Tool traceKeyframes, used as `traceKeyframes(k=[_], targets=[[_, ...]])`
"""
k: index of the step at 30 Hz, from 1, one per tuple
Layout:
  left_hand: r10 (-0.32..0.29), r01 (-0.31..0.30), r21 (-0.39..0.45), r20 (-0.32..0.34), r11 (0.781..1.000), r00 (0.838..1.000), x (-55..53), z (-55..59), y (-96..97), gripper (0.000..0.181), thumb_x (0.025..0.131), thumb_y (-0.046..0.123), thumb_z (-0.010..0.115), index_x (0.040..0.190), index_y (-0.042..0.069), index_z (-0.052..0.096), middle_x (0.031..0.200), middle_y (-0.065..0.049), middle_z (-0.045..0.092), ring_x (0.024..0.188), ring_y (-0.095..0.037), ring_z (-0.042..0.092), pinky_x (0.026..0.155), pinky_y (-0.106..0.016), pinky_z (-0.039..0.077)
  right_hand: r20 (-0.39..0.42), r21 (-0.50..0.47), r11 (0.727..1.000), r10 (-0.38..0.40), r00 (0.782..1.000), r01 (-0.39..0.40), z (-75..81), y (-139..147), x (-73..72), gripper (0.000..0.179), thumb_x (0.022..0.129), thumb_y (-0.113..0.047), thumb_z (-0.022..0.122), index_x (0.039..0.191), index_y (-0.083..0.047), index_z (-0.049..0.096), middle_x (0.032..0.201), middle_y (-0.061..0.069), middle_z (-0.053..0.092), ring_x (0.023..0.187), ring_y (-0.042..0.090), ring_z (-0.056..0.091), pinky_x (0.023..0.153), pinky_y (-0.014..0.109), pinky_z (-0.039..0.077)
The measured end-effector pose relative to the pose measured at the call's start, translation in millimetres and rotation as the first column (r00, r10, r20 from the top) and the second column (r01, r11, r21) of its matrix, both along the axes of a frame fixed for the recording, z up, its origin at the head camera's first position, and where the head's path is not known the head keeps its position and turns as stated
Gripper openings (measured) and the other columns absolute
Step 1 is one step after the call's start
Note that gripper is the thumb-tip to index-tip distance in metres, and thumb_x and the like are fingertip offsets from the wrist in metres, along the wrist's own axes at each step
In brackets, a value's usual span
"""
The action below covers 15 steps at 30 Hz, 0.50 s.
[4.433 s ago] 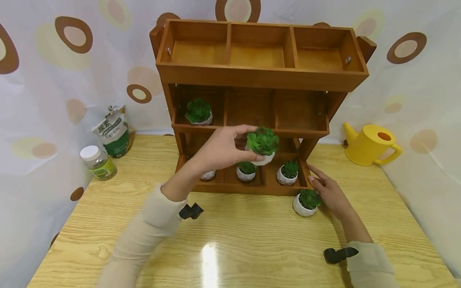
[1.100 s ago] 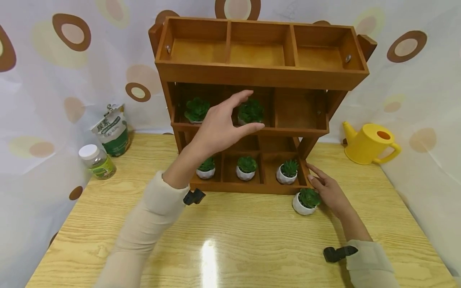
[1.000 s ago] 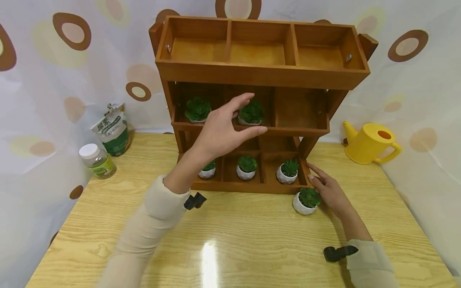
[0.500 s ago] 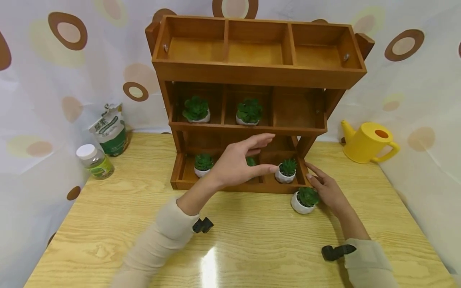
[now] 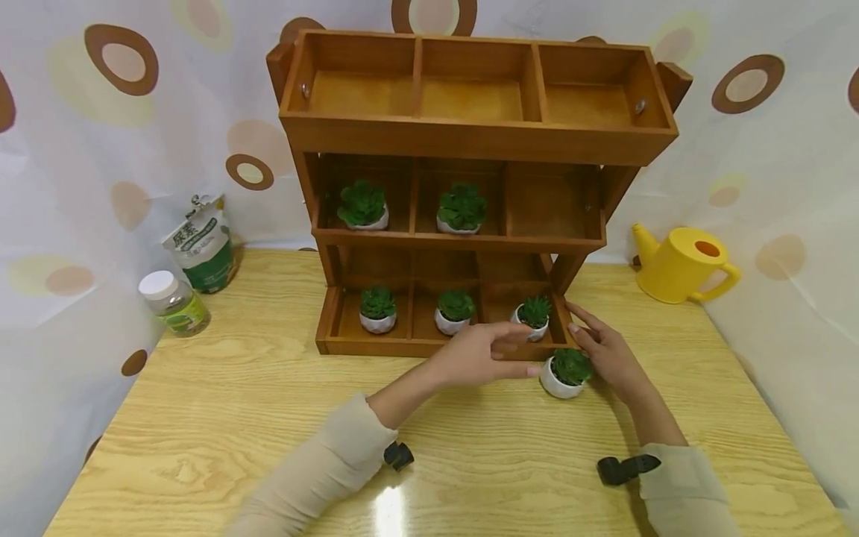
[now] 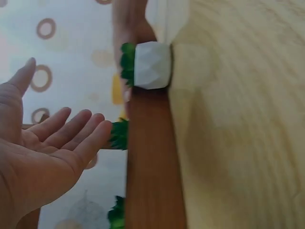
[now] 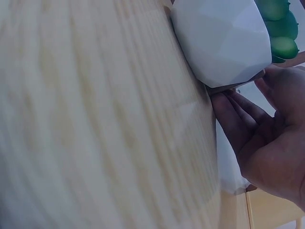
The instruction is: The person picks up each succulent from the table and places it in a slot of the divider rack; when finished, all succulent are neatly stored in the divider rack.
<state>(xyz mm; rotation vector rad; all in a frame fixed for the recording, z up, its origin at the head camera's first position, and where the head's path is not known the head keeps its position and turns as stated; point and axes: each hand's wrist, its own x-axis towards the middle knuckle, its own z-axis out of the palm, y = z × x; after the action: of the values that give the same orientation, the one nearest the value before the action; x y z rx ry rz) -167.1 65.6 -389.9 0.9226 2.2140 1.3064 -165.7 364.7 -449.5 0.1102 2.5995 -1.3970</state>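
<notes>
In the head view my left hand [image 5: 479, 354] hovers in front of the wooden shelf [image 5: 443, 139], fingers extended and thumb apart, holding nothing. Its fingertips are close to a potted succulent [image 5: 562, 378] in a white faceted pot, which stands on the table by the shelf's lower right corner. At that corner my right hand [image 5: 607, 358] holds the shelf's side edge between thumb and fingers. Three more potted succulents sit in the bottom tier, including the spiky right one [image 5: 535, 312]. Two others, left [image 5: 363, 205] and middle [image 5: 461, 209], occupy the middle tier.
A yellow watering can [image 5: 684, 265] stands right of the shelf. On the left are a white-capped jar [image 5: 176, 302] and a clipped green-and-white bag [image 5: 204, 246]. The top tier's three compartments hold nothing. A patterned sheet hangs behind the wooden table [image 5: 456, 462].
My left hand put its succulent into the middle tier's centre compartment and let go. It then came down and right toward the succulent on the table. My right hand stayed at the shelf corner.
</notes>
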Motion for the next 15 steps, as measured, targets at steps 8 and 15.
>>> traceKeyframes(k=[8,15], targets=[[-0.027,0.025,-0.169,-0.014,0.985,1.0,0.5,-28.9,22.9,0.068,0.091,0.058,0.069,0.148,0.026,0.054,0.144,0.004,0.061,0.128,-0.014,0.062,0.102,-0.029,0.052,0.0,0.007,1.0,0.0,1.0,0.0,0.9,0.2,-1.0,0.066,0.105,-0.057,0.04,0.163,-0.033,0.021,0.159,0.024,0.038,0.145,0.046,0.039,0.117,0.065,0.03],[-0.025,0.013,-0.268,-0.042,0.963,0.999,-0.5,-45.5,43.3,0.074,0.091,0.06,0.066,0.153,0.023,0.047,0.145,0.004,0.06,0.132,-0.012,0.058,0.106,-0.029,0.049,-0.005,0.001,1.0,0.003,1.0,-0.003,0.3,0.4,-1.2,0.065,0.105,-0.057,0.04,0.163,-0.034,0.021,0.16,0.024,0.037,0.145,0.045,0.039,0.116,0.065,0.031]])
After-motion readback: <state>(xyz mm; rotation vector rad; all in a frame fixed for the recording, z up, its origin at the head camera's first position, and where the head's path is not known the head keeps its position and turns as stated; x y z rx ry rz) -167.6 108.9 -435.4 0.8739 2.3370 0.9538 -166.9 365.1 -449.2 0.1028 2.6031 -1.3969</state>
